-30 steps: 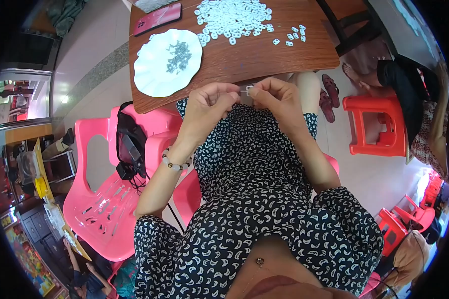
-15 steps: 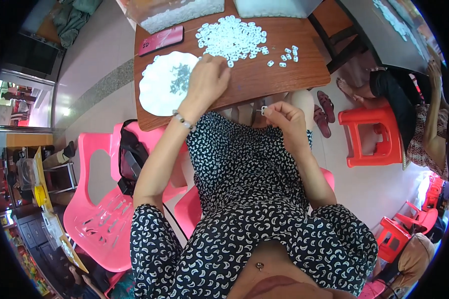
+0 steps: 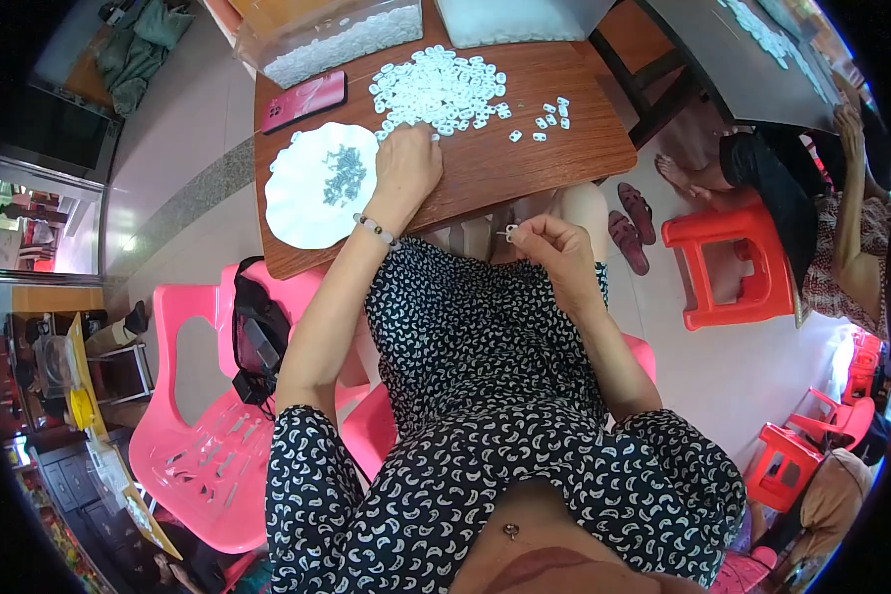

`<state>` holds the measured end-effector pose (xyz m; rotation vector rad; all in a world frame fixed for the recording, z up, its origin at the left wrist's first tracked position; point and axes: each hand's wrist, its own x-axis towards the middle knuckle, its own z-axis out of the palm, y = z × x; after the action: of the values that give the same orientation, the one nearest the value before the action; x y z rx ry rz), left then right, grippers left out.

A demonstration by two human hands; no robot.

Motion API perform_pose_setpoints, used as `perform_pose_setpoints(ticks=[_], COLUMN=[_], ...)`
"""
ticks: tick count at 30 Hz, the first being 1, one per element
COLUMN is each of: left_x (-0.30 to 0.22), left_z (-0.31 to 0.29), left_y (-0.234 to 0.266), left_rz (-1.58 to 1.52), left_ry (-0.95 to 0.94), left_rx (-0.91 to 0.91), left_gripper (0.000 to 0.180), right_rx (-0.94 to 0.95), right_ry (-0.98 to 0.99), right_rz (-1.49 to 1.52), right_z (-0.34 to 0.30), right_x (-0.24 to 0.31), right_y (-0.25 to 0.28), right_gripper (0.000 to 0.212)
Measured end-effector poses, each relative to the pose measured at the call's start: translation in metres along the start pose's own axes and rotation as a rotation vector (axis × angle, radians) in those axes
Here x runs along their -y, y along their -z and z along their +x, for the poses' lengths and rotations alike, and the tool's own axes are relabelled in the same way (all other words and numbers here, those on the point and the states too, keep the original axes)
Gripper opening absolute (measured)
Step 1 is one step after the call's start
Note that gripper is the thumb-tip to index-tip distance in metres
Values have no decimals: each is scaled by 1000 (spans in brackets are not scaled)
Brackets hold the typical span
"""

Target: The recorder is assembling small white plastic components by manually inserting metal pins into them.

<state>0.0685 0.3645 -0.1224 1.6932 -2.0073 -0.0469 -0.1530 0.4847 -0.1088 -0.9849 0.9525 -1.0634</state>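
At the near edge of a pile of small white two-holed plastic pieces [image 3: 441,87], my left hand [image 3: 409,168] points down with its fingers curled. Its fingertips are largely hidden, and whatever they pinch does not show. Beside that hand lies a white wavy-edged plate [image 3: 292,203] bearing a heap of small grey metal-looking parts [image 3: 345,176]. My right hand [image 3: 564,252] is raised over my lap, just off the table's front edge. Between its thumb and forefinger it pinches a small white two-holed plastic piece [image 3: 512,233].
On the brown wooden table [image 3: 535,163] are a pink phone [image 3: 305,102] and several loose white pieces [image 3: 550,121]. Two clear bins of white pieces [image 3: 346,45] stand at the back. Pink chair [image 3: 208,455] at left; red stool [image 3: 728,262] and another person's arm [image 3: 849,188] at right.
My left hand has reached slightly farther into the pile's near edge, its fingers now more hidden. The right hand still pinches its white piece. The whole view has shifted a little.
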Motion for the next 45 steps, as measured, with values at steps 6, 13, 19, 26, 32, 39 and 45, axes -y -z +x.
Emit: perform_pose_setpoints(ticks=[6,13,19,26,32,39,45], left_x=[-4,-4,-26,-36,-43,-47,-46], left_z=[0,-5,-44,-81,-89,-91,-93], left_y=[3,12,51,66,71,71,70], left_rz=[6,-266,-1537,-1842,-1788,-1741,-1727], left_ry=[-23,139,814,871,800,803,786], left_rx=[1,76,435,509,488,470,460], left_gripper=[20,24,27,24,25,24,23], right_rx=[17,-13,-61,15,9,-1,1], right_ry=[-16,-7,35,162,150,181,156], right_rz=[-12,5,25,4,-63,-98,-132], right_z=[1,0,8,11,11,11,11], right_x=[2,3,10,27,31,27,23], right_y=[-5,-4,-7,-30,-34,-31,-30], right_gripper=[10,10,13,12,13,14,14])
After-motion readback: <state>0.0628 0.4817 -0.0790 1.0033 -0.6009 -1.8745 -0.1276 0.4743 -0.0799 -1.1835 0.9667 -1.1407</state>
